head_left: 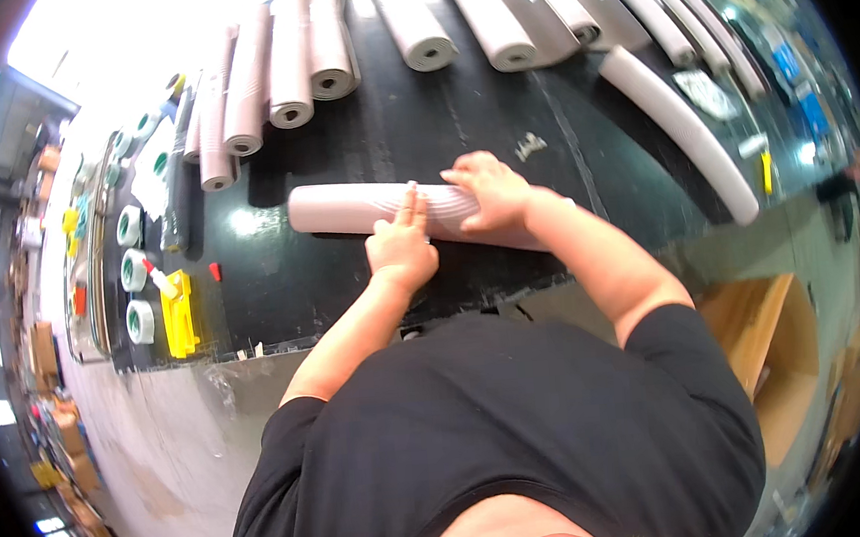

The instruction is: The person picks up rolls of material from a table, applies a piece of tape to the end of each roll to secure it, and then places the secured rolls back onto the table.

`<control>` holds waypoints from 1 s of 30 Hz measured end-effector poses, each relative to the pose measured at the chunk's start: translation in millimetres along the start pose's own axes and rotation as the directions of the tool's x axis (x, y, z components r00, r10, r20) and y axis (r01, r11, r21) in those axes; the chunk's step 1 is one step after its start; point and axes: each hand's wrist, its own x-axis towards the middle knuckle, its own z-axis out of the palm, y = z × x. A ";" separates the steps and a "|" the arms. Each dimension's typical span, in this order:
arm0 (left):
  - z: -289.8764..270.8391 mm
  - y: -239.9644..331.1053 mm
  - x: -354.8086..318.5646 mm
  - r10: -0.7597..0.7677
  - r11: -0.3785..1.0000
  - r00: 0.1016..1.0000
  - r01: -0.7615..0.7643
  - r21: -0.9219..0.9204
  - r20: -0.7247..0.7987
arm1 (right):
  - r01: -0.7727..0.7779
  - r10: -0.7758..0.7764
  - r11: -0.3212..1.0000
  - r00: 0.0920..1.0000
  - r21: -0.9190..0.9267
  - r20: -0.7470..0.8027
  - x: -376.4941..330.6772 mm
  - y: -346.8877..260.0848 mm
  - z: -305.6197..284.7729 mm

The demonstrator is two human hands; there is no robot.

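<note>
A pale pink rolled mat (pixel 331 208) lies crosswise on the black tabletop in front of me, with fine curved lines on its middle. My left hand (pixel 403 248) touches its near side; two fingers stretch up over the roll while the others curl in. To the right, my right hand (pixel 493 196) grips the same roll from above, fingers spread on the far side and thumb on the near side. The roll's right end is partly hidden behind my right forearm.
More rolled mats (pixel 288 69) line the far side, and one long roll (pixel 680 131) lies at right. Tape rolls (pixel 133 271) and a yellow tape dispenser (pixel 178 316) stand at left. Small whitish pieces (pixel 530 146) lie beyond my right hand. A wooden box (pixel 753 331) stands below the table edge.
</note>
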 end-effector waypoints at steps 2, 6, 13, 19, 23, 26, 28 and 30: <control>-20.8 2.6 13.9 -0.004 0.999 0.997 0.008 -0.048 0.076 | -0.100 0.103 0.933 0.995 -0.345 -0.009 -7.8 -50.9 4.3; -33.2 5.4 31.6 -0.002 0.999 1.000 0.002 -0.042 0.003 | -0.326 0.295 0.884 0.945 -0.334 -0.140 19.7 -42.4 45.0; 13.3 -17.7 -35.7 0.093 0.988 0.990 -0.105 -0.116 -0.106 | -0.390 0.380 0.921 0.881 -0.020 0.282 17.8 -49.7 -14.7; -7.8 -18.9 16.8 0.127 0.968 0.982 -0.154 -0.197 -0.143 | -0.512 0.512 0.778 0.853 -0.365 -0.103 24.2 -84.6 12.7; -4.5 -20.8 9.4 0.150 0.971 0.976 -0.175 -0.161 -0.156 | -0.529 0.551 0.830 0.825 -0.176 0.124 34.8 -66.9 -15.6; 11.7 -38.1 -29.1 0.242 0.958 0.963 -0.257 -0.130 -0.116 | -0.545 0.479 0.808 0.829 0.222 0.288 5.2 -28.0 7.9; 19.0 -41.4 -29.5 0.234 0.952 0.969 -0.246 -0.181 -0.083 | -0.408 0.407 0.909 0.913 -0.079 -0.033 -1.1 -61.1 13.2; 24.1 -37.5 -14.6 0.246 0.938 0.944 -0.289 -0.191 -0.221 | -0.472 0.458 0.865 0.882 -0.172 -0.116 -11.9 -85.1 22.8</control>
